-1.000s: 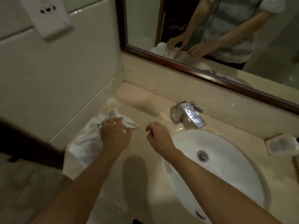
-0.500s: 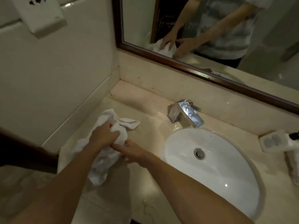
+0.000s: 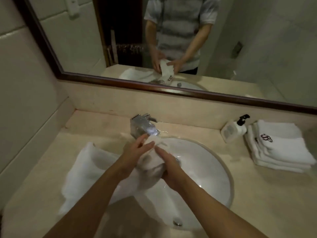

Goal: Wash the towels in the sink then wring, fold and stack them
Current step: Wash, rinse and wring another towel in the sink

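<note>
Towel point(image 3: 151, 162) in both hands' grip

A bathroom is shown, of the hotel or guest-room kind. A white oval sink point(image 3: 205, 172) is set into a beige stone counter point(image 3: 257, 200) beneath a chrome faucet point(image 3: 144, 127), and a wood-framed mirror point(image 3: 72, 48) is mounted on the tiled wall point(image 3: 22, 103) above the backsplash. At the right end of the counter a pump soap bottle point(image 3: 234, 130) is placed just beside a stack of folded white towels point(image 3: 281, 150) marked with an embroidered monogram, which points to guest lodging.
</note>
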### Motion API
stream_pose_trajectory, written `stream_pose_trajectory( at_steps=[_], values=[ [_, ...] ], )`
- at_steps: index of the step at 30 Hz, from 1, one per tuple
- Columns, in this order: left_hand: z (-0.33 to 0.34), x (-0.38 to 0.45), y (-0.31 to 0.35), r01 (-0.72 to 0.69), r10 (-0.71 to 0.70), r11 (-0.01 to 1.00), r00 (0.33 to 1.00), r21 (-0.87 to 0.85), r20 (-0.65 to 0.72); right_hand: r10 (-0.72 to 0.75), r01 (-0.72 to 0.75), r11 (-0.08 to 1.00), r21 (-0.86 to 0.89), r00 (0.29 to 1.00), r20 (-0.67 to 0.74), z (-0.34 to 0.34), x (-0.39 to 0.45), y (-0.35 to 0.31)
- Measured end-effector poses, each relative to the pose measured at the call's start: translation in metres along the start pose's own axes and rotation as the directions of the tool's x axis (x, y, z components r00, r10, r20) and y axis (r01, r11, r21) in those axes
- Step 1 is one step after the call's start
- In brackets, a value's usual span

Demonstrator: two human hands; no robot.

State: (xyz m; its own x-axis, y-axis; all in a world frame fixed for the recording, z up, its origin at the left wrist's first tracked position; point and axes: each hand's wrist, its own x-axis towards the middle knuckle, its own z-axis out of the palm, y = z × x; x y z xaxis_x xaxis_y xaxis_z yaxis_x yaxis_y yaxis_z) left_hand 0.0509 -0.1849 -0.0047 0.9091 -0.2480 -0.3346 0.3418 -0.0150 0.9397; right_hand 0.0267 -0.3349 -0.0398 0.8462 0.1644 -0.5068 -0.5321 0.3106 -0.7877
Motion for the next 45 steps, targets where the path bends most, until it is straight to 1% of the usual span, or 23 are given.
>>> stream_pose_trajectory(
  at_steps=[3, 5, 8, 12, 14, 17, 20, 21, 23, 25, 26, 27, 28, 29, 30, 32, 34, 35, 36, 38, 41, 43, 45],
  values=[
    [0.052, 0.005, -0.007, -0.041, 0.029, 0.954, 0.999, 0.297, 0.045, -0.028, 0.037, 0.992, 0.121, 0.997, -0.077, -0.052, -0.020, -0.025],
    [0.083, 0.010, -0.013, -0.028, -0.036, 0.890, 0.991, 0.455, 0.132, -0.030, 0.055, 0.983, 0.177, 0.990, -0.139, -0.089, -0.029, -0.040],
    [0.119, 0.015, -0.016, -0.049, -0.085, 0.842, 0.971, 0.537, 0.223, -0.064, 0.096, 0.982, 0.164, 0.979, -0.194, -0.142, -0.046, -0.060],
    [0.163, 0.025, 0.001, -0.164, 0.033, 0.794, 0.973, 0.586, 0.227, -0.136, 0.185, 0.970, 0.157, 0.951, -0.277, -0.207, -0.064, -0.088],
    [0.171, 0.028, 0.015, -0.155, 0.031, 0.855, 0.968, 0.495, 0.250, -0.114, 0.156, 0.974, 0.165, 0.964, -0.239, -0.220, -0.065, -0.095],
    [0.194, 0.033, 0.033, -0.027, -0.011, 0.979, 0.982, 0.204, 0.187, -0.018, 0.032, 0.997, 0.072, 0.981, -0.192, -0.230, -0.061, -0.091],
    [0.212, 0.037, 0.045, 0.084, -0.081, 0.996, 0.986, -0.014, 0.148, 0.072, -0.090, 0.994, -0.069, 0.972, -0.223, -0.229, -0.054, -0.077],
    [0.214, 0.037, 0.045, 0.116, -0.105, 0.991, 0.985, -0.073, 0.140, 0.085, -0.114, 0.987, -0.110, 0.967, -0.239, -0.229, -0.052, -0.072],
    [0.212, 0.037, 0.040, 0.209, -0.179, 0.939, 0.975, -0.274, 0.131, 0.100, -0.122, 0.989, -0.089, 0.970, -0.220, -0.230, -0.049, -0.063],
    [0.212, 0.039, 0.035, 0.293, -0.221, 0.809, 0.955, -0.509, 0.197, 0.124, -0.131, 0.991, -0.026, 0.974, -0.188, -0.233, -0.045, -0.055],
    [0.215, 0.040, 0.034, 0.316, -0.230, 0.759, 0.948, -0.570, 0.220, 0.136, -0.144, 0.989, -0.038, 0.977, -0.166, -0.233, -0.044, -0.054],
    [0.219, 0.044, 0.032, 0.329, -0.231, 0.734, 0.944, -0.595, 0.237, 0.137, -0.155, 0.983, -0.099, 0.976, -0.171, -0.236, -0.043, -0.055],
    [0.222, 0.048, 0.030, 0.343, -0.265, 0.719, 0.939, -0.604, 0.219, 0.111, -0.158, 0.967, -0.200, 0.968, -0.226, -0.240, -0.042, -0.059],
    [0.226, 0.055, 0.027, 0.367, -0.279, 0.701, 0.930, -0.612, 0.237, 0.035, -0.146, 0.935, -0.324, 0.945, -0.324, -0.247, -0.036, -0.065],
    [0.231, 0.063, 0.026, 0.410, -0.321, 0.671, 0.912, -0.618, 0.257, -0.099, -0.101, 0.894, -0.437, 0.906, -0.411, -0.255, -0.032, -0.075],
    [0.240, 0.088, 0.021, 0.451, -0.364, 0.642, 0.891, -0.620, 0.271, -0.423, 0.057, 0.803, -0.593, 0.755, -0.500, -0.270, -0.022, -0.104],
    [0.251, 0.114, 0.017, 0.446, -0.379, 0.704, 0.894, -0.552, 0.240, -0.674, 0.158, 0.648, -0.745, 0.575, -0.464, -0.284, -0.013, -0.137],
    [0.259, 0.124, 0.018, 0.423, -0.374, 0.741, 0.905, -0.522, 0.203, -0.752, 0.161, 0.550, -0.819, 0.523, -0.402, -0.289, -0.010, -0.154],
    [0.268, 0.136, 0.019, 0.388, -0.365, 0.780, 0.919, -0.491, 0.147, -0.802, 0.151, 0.447, -0.882, 0.504, -0.321, -0.295, -0.006, -0.168],
    [0.284, 0.158, 0.020, 0.338, -0.330, 0.843, 0.939, -0.417, 0.093, -0.824, 0.108, 0.254, -0.961, 0.544, -0.156, -0.305, 0.005, -0.186],
    [0.306, 0.182, 0.018, 0.352, -0.327, 0.856, 0.936, -0.378, 0.130, -0.775, 0.093, 0.056, -0.994, 0.632, 0.015, -0.317, 0.021, -0.189],
    [0.314, 0.194, 0.015, 0.375, -0.330, 0.827, 0.927, -0.418, 0.178, -0.736, 0.110, -0.043, -0.993, 0.668, 0.106, -0.326, 0.028, -0.180],
    [0.318, 0.204, 0.017, 0.404, -0.339, 0.810, 0.914, -0.424, 0.222, -0.708, 0.118, -0.078, -0.990, 0.692, 0.138, -0.333, 0.030, -0.174]
  ],
)
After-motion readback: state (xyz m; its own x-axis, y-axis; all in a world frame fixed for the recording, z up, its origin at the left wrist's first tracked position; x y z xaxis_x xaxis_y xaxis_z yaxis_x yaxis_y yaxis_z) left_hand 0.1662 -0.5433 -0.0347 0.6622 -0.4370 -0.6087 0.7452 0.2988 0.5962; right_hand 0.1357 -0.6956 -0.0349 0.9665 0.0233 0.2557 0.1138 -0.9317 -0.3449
